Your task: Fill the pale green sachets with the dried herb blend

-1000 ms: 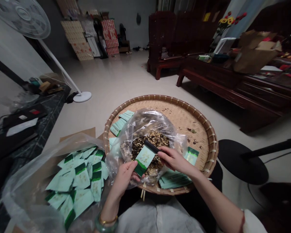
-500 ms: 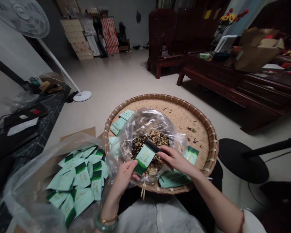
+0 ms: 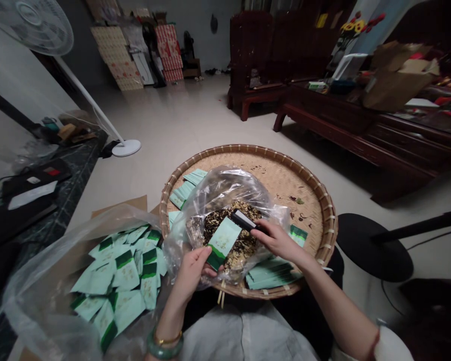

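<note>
L hand (image 3: 193, 268) part-closed, thumb & fingers pinching lower edge of pale-green sachet (image 3: 222, 243), held tilted over open clear plastic bag (image 3: 225, 193), apparently so any spill fell back in. R hand (image 3: 278, 241) part-closed on small black-and-white implement (image 3: 244, 220), exact type unclear, its end just by sachet's top corner. Bag sat in round bamboo winnowing tray (image 3: 325, 215), dried loose herbs (image 3: 225, 230) inside, stray bits (image 3: 298, 216) on tray's weave. Stacked sachets (image 3: 270, 276) lay on tray by R wrist; more sachets (image 3: 124, 271) heaped in second clear bag (image 3: 41, 311) on cardboard (image 3: 120, 205), L of tray, seemingly placed for easy reach.
</note>
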A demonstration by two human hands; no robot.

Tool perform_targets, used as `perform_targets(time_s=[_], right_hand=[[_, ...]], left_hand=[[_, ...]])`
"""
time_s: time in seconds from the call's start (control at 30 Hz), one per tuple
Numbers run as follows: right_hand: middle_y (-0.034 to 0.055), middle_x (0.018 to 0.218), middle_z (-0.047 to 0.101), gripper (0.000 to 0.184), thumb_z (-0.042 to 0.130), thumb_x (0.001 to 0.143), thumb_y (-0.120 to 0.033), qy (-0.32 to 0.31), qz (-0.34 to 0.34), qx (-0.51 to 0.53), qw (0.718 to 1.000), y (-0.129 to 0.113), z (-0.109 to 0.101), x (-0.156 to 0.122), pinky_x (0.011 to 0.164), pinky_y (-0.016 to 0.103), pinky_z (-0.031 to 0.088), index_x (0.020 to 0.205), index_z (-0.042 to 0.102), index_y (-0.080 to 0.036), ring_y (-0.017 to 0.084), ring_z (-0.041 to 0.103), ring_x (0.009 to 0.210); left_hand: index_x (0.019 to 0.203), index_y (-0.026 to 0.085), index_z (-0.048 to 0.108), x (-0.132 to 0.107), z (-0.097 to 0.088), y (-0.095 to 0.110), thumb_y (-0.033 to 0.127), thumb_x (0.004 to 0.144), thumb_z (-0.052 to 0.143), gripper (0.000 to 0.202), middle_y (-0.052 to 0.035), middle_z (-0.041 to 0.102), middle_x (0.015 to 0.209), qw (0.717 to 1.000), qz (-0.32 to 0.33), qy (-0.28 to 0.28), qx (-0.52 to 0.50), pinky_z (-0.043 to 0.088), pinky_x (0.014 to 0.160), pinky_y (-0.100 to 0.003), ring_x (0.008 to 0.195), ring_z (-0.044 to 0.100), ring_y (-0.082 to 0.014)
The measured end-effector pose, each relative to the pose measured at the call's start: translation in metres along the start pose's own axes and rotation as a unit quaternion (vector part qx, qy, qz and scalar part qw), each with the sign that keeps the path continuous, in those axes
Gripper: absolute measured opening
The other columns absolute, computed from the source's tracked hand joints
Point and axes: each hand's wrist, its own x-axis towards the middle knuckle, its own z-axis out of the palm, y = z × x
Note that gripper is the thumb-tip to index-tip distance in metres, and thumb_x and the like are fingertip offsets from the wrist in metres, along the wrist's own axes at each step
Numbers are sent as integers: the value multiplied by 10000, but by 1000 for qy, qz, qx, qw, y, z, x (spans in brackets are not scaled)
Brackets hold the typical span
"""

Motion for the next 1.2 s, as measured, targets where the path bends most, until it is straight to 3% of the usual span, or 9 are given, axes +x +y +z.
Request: perform_targets(time_s=[0.17,0.3,0.47,0.57,0.67,0.8,0.9,1.03,1.2], right_hand=[[117,996,673,435,540,847,-499,40,34,-93,994,19,-8,4,760,357,490,1107,594,-155,260,632,875],[141,1009,668,367,502,893,-446,84,5,-160,984,7,-6,2,822,398,462,1088,603,-153,286,613,938],[65,913,676,280,432,941,-397,62,-92,-45,993,-27,19,1,738,306,450,1017,606,-191,196,596,809],[12,665,593,325,445,930,-414,76,-104,-8,992,-35,36,6,602,253,400,745,587,-188,141,515,617],[-4,618,537,379,454,911,-473,84,-91,52,991,-34,39,11,566,236,375,688,553,-184,129,486,595],[-39,492,450,501,329,927,-555,-26,-4,117,993,-25,20,8,468,221,337,736,590,-174,109,429,452],[-13,505,565,381,549,849,-468,-213,11,-5,977,-18,3,-3,496,214,358,657,655,-156,110,502,469],[18,761,739,138,709,729,-289,-273,-3,-199,941,-12,-3,-14,621,229,408,843,766,-237,191,669,723],[19,867,763,182,664,775,-279,-287,-5,-256,923,-10,6,-11,654,237,417,920,772,-299,217,695,827]], left_hand=[[678,125,656,-3,-2,4,627,624,694,506,-39,672,539,1000,-1,-3,8,489,463,-220,464,604,-136],[670,129,662,-5,1,4,610,665,675,481,-39,677,561,999,5,-27,20,481,466,-220,467,598,-132],[635,135,649,-4,5,2,591,691,666,460,-35,674,561,996,13,-51,71,452,449,-211,457,602,-134],[598,142,633,-5,6,3,571,703,665,443,-11,643,519,994,24,-57,89,409,421,-205,424,579,-129],[592,143,642,-7,4,2,549,708,680,424,-3,631,503,994,35,-62,80,394,415,-204,410,564,-124],[625,165,656,-8,-5,-2,591,644,724,431,-5,666,537,991,93,42,-92,399,381,-200,403,557,-120],[806,215,707,-9,-15,0,651,572,737,496,-16,746,771,931,206,163,-251,437,405,-185,490,606,-114],[1185,354,603,-10,-18,6,637,536,768,726,-16,726,1056,919,211,131,-305,487,459,-177,577,652,-105],[1160,264,613,-9,-8,5,477,675,766,552,-54,733,956,942,179,79,-272,487,454,-171,567,657,-110]])
